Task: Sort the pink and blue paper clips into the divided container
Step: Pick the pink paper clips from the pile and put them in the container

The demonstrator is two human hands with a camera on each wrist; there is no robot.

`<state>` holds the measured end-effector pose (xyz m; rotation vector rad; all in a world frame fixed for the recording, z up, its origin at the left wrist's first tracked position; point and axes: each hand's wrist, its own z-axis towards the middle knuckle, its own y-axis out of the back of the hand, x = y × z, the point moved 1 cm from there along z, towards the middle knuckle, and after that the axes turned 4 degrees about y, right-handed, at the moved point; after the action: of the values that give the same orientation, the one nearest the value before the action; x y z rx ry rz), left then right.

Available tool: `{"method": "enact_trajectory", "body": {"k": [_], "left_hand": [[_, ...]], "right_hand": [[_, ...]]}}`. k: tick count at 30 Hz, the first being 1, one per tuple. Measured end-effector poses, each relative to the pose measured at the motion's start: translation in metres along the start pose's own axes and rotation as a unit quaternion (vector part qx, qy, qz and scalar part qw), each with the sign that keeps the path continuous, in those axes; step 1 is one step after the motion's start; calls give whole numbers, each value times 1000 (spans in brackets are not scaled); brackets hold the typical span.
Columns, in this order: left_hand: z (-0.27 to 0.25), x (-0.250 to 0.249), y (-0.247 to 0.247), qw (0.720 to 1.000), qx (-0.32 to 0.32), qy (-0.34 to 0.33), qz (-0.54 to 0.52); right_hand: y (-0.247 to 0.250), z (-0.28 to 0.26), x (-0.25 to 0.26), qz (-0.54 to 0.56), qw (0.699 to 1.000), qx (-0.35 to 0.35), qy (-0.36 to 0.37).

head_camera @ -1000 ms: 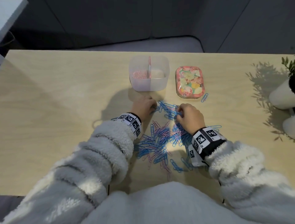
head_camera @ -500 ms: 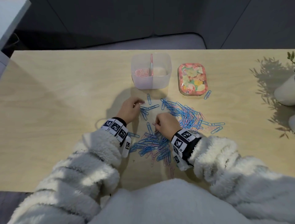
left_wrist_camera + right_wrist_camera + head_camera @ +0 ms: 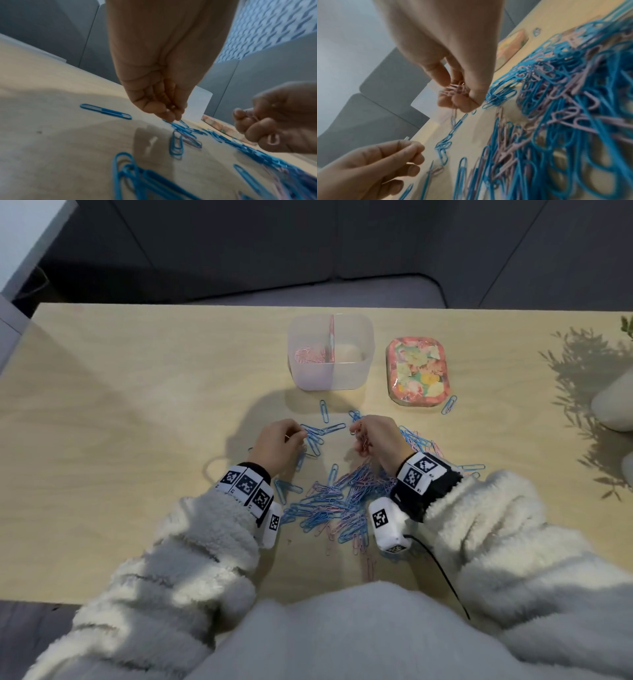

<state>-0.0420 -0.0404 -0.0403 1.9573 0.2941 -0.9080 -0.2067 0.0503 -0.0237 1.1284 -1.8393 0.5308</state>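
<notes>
A clear divided container (image 3: pixel 363 371) stands at the far middle of the table, with pink clips (image 3: pixel 308 358) in its left compartment. Mixed pink and blue paper clips (image 3: pixel 342 501) (image 3: pixel 556 108) lie heaped between my wrists. My right hand (image 3: pixel 358 436) (image 3: pixel 462 100) is raised a little over the table and grips a bunch of pink clips (image 3: pixel 453 88), one of which also shows in the left wrist view (image 3: pixel 272 139). My left hand (image 3: pixel 300 437) (image 3: pixel 174 118) has its fingertips pinched together at a small cluster of blue clips (image 3: pixel 181 128); a thin pale clip seems caught between them.
A floral tin (image 3: pixel 416 371) lies right of the container, a lone blue clip (image 3: pixel 448 405) beside it. Another blue clip (image 3: pixel 323 410) lies just before the container. A white pot (image 3: pixel 613 402) stands at the right edge, with leaf shadows around it.
My right hand swept from the right side of the pile to its middle, then rose forward with pink clips. My left hand drew back slightly and stays at the blue cluster.
</notes>
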Motion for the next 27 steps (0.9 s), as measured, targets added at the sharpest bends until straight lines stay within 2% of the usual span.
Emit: {"method": "enact_trajectory", "body": {"k": [2,5,7,10,13,17,19,20,21,22,24,25,27], "left_hand": [[-2,2,-1,998,-16,5,64],[-8,7,-5,993,-4,4,118],[-12,7,-8,993,9,-4,117],[-17,3,-14,990,23,-28,134],[-18,1,-16,993,20,-20,112],[-20,2,-14,999,9,-2,48],[-22,2,-12,998,7,-14,68],[-23,1,-11,996,5,-24,87],[-24,1,-9,994,2,-31,104],[-25,2,-6,993,-2,-36,115],[-23,5,0,990,-22,-47,133],[-22,7,3,987,-34,-55,149],[-21,11,8,974,-56,-90,198]], "right_hand": [[-3,2,-1,-7,999,20,-30],[-16,3,-9,-172,983,45,54],[-27,4,-12,-263,956,61,112],[-42,4,-19,-362,915,93,152],[-49,3,-19,-466,856,87,208],[-51,0,-15,-545,791,89,264],[-49,-3,-13,-582,755,74,294],[-46,-3,-12,-584,752,53,301],[-40,-2,-9,-573,764,30,296],[-32,0,-6,-543,792,8,280],[-14,5,-1,-420,879,-10,225],[-5,6,0,-342,920,0,194],[7,4,-1,-208,970,42,116]]}}
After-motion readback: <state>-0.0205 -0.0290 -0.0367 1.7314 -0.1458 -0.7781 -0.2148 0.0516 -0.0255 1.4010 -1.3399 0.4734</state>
